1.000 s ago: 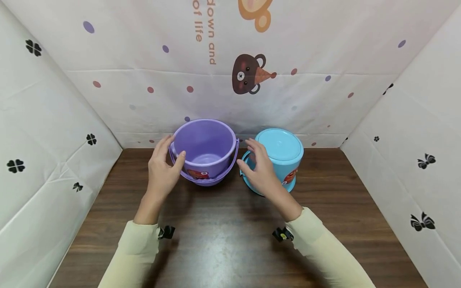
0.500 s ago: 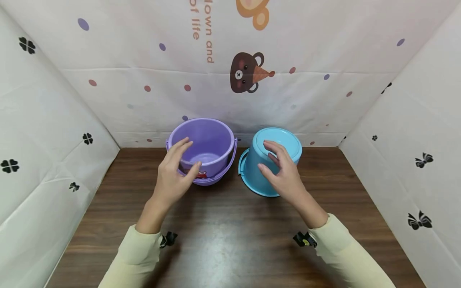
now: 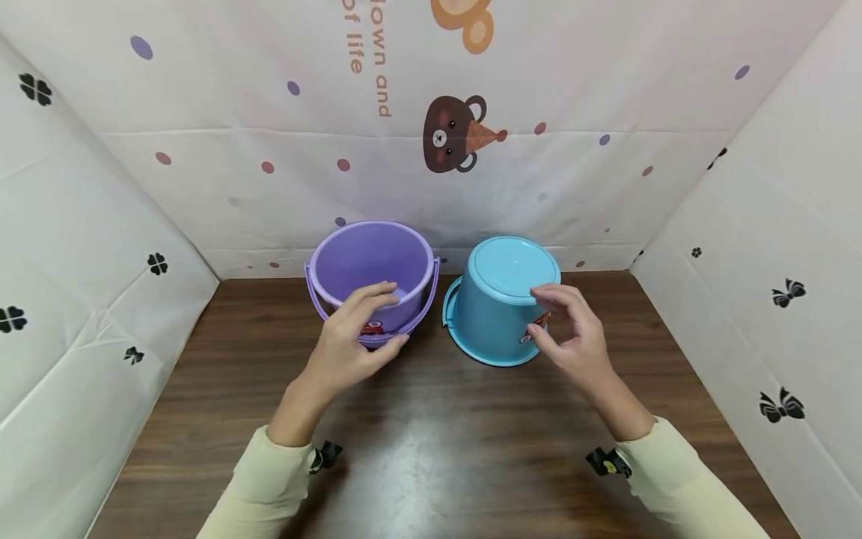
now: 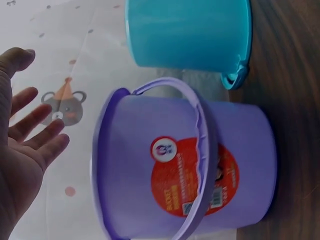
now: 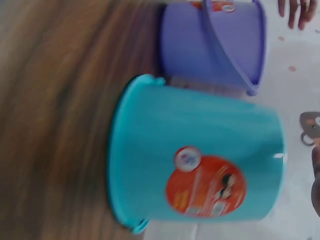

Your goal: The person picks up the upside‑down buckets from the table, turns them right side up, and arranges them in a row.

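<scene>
A purple bucket [image 3: 373, 258] stands upright on the table, its mouth facing up and its handle [image 4: 200, 150] hanging down the front over a red label [image 4: 192, 180]. To its right, a blue bucket [image 3: 501, 322] is upside down, base up and rim on the tabletop; its red label [image 5: 207, 185] faces the right wrist view. My left hand [image 3: 346, 348] hovers in front of the purple bucket, fingers relaxed and holding nothing. Near the blue bucket's right side, my right hand [image 3: 572, 337] is raised with loosely bent fingers and nothing in it.
The buckets stand at the back of a brown wooden table [image 3: 417, 449]. White printed cloth [image 3: 539, 187] closes off the back, with matching cloth walls at left and right.
My right hand has moved right, from the blue bucket's left side across its front to its right. The left hand has shifted right and slightly down. Both buckets stay in place.
</scene>
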Motion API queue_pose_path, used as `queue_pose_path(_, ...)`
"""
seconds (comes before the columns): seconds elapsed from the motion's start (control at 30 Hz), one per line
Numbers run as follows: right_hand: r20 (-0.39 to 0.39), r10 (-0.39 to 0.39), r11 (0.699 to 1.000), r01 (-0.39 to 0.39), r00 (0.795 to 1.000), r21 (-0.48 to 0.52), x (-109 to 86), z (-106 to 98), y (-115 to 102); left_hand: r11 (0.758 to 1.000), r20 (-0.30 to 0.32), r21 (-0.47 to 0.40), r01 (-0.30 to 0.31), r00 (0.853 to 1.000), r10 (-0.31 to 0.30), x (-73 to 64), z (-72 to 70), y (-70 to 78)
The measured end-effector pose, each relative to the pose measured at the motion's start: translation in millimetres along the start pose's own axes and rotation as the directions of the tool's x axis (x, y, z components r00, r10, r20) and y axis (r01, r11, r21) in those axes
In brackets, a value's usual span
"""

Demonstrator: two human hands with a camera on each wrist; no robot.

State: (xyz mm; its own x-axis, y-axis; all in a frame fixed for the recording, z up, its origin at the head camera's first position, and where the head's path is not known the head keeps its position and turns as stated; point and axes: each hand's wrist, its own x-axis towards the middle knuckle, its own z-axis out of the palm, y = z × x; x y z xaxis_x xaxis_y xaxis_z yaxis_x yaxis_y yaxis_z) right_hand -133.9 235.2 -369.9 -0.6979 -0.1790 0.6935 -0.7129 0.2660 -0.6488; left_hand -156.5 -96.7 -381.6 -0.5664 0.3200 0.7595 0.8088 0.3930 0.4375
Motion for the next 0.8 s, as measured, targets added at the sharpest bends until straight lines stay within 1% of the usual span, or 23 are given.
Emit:
queue_pose_path(0.07,-0.003,-0.026,1.000,0.026,1.000,-0.017,-5.1,-6,4,1.000,0.017,0.002,-0.014,1.000,0.014,-1.5,4.9,1.9)
queue_pose_path(0.17,0.009,-0.049,0.996,0.049,0.999,-0.069,-11.2,-16,9,1.000,0.067,0.015,-0.024,0.998,0.023,-4.6,12.9,4.2)
queue_pose_path(0.27,0.024,-0.062,0.988,0.064,0.998,-0.139,-17.0,-26,14,0.999,0.125,0.032,-0.039,0.992,0.034,-7.4,22.4,5.0)
queue_pose_path(0.37,0.038,-0.067,0.975,0.074,0.997,-0.207,-23.1,-36,23,0.997,0.172,0.038,-0.070,0.983,0.062,-9.2,33.9,3.7)
queue_pose_path(0.53,0.077,-0.047,0.955,0.068,0.996,-0.290,-37.0,-51,52,0.991,0.246,0.064,-0.117,0.964,0.098,-11.9,52.4,0.2)
queue_pose_path(0.63,0.114,-0.034,0.945,0.069,0.993,-0.321,-44.2,-58,70,0.985,0.274,0.103,-0.139,0.956,0.106,-13.8,62.4,-2.8)
queue_pose_path(0.8,0.183,0.007,0.917,0.067,0.983,-0.393,-50.7,-63,89,0.967,0.312,0.179,-0.182,0.942,0.119,-17.9,77.9,-11.3)
